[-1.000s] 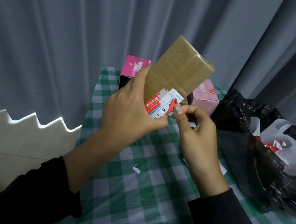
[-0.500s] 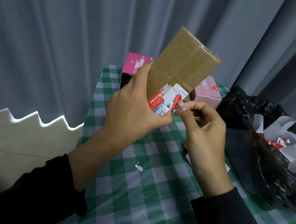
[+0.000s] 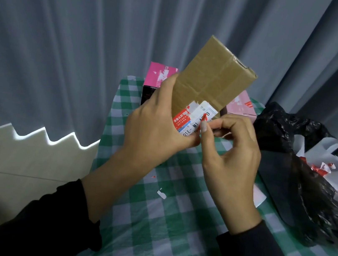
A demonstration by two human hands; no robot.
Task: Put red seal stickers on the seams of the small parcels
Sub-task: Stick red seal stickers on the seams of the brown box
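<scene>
The brown parcel (image 3: 212, 84), gripped at its lower end by the left hand (image 3: 157, 126) above the worktop (image 3: 149, 223), looks light and rigid, while the right hand (image 3: 232, 150) pinches the flimsy red sticker (image 3: 204, 117), best held by its edge.

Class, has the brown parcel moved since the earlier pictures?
Yes, slightly: the parcel sits a little higher against the pink box behind it.

One taped brown cardboard parcel (image 3: 212, 84) is showing, two pink cardboard boxes (the bright pink box (image 3: 158, 76), the pale pink box (image 3: 241, 107)) are sitting behind, and one crinkled black plastic bag (image 3: 283, 132) is lying nearby.
</scene>
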